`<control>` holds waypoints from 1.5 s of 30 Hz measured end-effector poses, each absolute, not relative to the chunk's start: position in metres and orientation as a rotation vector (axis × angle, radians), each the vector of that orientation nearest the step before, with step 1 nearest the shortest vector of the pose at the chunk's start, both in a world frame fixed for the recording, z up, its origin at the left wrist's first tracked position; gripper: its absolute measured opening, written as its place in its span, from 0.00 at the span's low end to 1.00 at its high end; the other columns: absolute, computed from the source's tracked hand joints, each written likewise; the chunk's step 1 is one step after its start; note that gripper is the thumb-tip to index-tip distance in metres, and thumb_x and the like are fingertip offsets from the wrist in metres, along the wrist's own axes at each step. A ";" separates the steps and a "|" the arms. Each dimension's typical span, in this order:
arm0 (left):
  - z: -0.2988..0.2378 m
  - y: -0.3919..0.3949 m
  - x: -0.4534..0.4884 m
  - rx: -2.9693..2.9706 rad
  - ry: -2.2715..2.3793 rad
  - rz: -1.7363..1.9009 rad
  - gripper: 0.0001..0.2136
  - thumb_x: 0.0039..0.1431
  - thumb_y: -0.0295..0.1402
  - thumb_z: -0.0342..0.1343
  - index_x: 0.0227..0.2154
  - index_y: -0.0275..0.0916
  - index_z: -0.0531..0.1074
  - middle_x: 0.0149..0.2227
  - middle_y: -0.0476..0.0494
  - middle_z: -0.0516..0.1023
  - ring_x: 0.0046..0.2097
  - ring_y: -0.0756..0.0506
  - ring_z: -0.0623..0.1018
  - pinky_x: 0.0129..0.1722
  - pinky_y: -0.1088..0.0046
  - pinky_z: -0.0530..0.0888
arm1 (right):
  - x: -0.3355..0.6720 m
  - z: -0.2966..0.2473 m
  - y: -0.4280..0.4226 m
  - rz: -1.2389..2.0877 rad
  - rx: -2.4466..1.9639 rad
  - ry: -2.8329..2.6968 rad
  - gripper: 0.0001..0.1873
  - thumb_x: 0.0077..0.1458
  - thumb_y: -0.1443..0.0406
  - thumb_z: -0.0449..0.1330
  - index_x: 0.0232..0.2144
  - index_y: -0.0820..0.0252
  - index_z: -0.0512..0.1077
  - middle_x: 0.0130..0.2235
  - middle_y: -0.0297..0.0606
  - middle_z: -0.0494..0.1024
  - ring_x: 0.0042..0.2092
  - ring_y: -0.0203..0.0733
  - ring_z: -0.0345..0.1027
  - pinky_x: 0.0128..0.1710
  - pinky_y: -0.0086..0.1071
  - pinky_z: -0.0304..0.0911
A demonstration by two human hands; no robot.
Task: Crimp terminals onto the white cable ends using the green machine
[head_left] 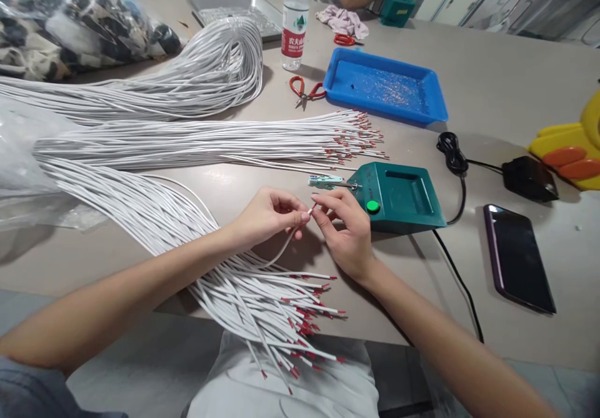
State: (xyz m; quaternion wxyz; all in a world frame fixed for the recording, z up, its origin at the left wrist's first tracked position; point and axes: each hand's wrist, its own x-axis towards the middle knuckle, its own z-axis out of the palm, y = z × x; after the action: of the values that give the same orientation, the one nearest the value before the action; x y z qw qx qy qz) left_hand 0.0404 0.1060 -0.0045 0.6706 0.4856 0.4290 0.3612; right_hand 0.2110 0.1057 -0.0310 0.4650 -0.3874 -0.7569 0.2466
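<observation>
- Head view: pinches a white cable [281,252] just below its end with the left hand [276,218], thumb pressed to fingers.
- Meets the same end with the right hand [344,227], clamped lightly on the tip by thumb and fingertips; brings both hands almost together, just left of a green machine [398,196].
- Seems to be at the step of working one cable end by hand, perhaps parting or straightening the wires inside; cannot tell which, with the tip mostly covered.
- Probably calls next for a steady left hold and a small shift far and right, to bring the tip to the metal nose [332,182] of the machine, or else for laying the cable down.
- Shows, near and left, under the left forearm, a loose red-tipped bundle [262,299] hanging past the near edge of the table [469,93].
- Has, beyond the hands, a straighter bundle [210,140], also red-tipped, and farther left a looped bundle [234,62].
- Includes, far of the machine, red-handled cutters [304,96] just beside a blue tray [347,77] with scattered bits inside.
- Ends, on the right, with a black adapter [529,177] and a phone [520,258], well apart from the hands.
</observation>
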 end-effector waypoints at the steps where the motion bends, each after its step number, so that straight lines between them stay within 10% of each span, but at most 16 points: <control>1: -0.005 0.106 0.040 1.094 0.963 0.812 0.12 0.45 0.37 0.64 0.22 0.30 0.73 0.18 0.48 0.72 0.21 0.52 0.72 0.22 0.78 0.68 | 0.211 -0.031 0.105 0.603 -0.959 -1.855 0.10 0.56 0.67 0.57 0.41 0.54 0.73 0.36 0.37 0.71 0.34 0.35 0.67 0.26 0.28 0.66; 17: -0.011 0.108 0.037 0.883 0.847 0.804 0.11 0.46 0.34 0.65 0.26 0.30 0.73 0.22 0.47 0.74 0.22 0.52 0.75 0.23 0.80 0.72 | 0.212 -0.028 0.101 0.534 -0.961 -1.806 0.08 0.52 0.69 0.60 0.37 0.56 0.74 0.31 0.35 0.71 0.29 0.33 0.65 0.20 0.25 0.64; 28: -0.012 0.108 0.036 0.881 0.802 0.794 0.08 0.48 0.32 0.64 0.26 0.31 0.74 0.22 0.48 0.75 0.22 0.53 0.75 0.23 0.80 0.70 | 0.207 -0.019 0.102 1.471 -0.996 -1.237 0.15 0.51 0.57 0.60 0.38 0.61 0.71 0.30 0.35 0.70 0.29 0.34 0.66 0.15 0.23 0.64; 45: -0.009 0.105 0.037 0.902 0.799 0.825 0.10 0.46 0.33 0.65 0.26 0.30 0.72 0.21 0.48 0.74 0.21 0.52 0.74 0.23 0.79 0.71 | 0.209 -0.014 0.102 1.505 -1.002 -1.333 0.09 0.51 0.62 0.60 0.25 0.61 0.67 0.29 0.33 0.68 0.27 0.30 0.61 0.22 0.25 0.62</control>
State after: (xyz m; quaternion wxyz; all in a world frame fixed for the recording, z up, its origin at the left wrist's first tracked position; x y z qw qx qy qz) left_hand 0.0375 0.1051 -0.0092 0.7449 0.4121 0.3650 0.3769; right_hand 0.2087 0.1024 -0.0136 0.4329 -0.4020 -0.5349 0.6041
